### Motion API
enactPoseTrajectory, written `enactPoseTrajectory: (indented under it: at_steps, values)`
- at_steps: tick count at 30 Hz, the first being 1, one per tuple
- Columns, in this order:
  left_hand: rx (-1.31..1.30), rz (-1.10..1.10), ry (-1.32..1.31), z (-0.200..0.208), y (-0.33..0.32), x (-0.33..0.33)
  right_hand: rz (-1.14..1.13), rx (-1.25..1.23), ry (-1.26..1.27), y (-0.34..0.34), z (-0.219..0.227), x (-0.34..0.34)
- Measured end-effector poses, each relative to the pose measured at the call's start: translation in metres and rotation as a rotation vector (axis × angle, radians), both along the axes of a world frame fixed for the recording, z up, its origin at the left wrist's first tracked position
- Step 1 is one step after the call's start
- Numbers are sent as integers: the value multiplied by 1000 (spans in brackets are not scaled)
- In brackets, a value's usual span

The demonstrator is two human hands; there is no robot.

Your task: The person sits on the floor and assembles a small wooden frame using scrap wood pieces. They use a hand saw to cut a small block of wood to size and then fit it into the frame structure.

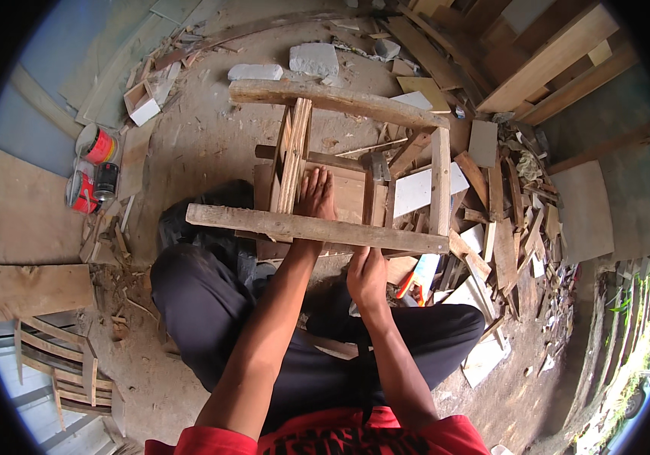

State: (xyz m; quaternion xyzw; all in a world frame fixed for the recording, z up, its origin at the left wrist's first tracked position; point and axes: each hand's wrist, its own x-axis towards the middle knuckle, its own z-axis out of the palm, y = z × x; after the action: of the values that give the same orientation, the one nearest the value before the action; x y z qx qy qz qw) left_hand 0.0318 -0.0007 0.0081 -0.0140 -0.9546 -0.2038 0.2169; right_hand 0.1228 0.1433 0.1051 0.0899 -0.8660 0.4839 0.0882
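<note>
A rough wooden frame (317, 226), like a small stool or chair frame with long rails and cross pieces, lies in front of my crossed legs. My left hand (317, 199) reaches under the near rail and rests on the wood inside the frame, fingers stretched out beside a thick cross piece (292, 155). My right hand (368, 277) is closed just below the near rail, wrapped round what looks like the handle of a hammer. The hammer's grey head (375, 165) shows inside the frame; the rail hides part of its handle.
An orange-handled saw (418, 280) lies right of my right hand. Wood offcuts (503, 243) are heaped on the right, and planks (552, 61) lean at the far right. Paint cans (96, 144) stand at left. Pale blocks (313, 59) sit beyond the frame.
</note>
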Motion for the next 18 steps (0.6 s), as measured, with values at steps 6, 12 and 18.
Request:
enactPoseTrajectory:
  at_steps: [6,12,18]
  values:
    - [105,-34,-20,8,3,6,94,78,-67,1,-34,-6]
    - [92,-21,-20,-1,5,7,-3,65,-85,-14,-4,8]
    - [37,-15,32,-7,1,0,-19,95,-304,8,-17,6]
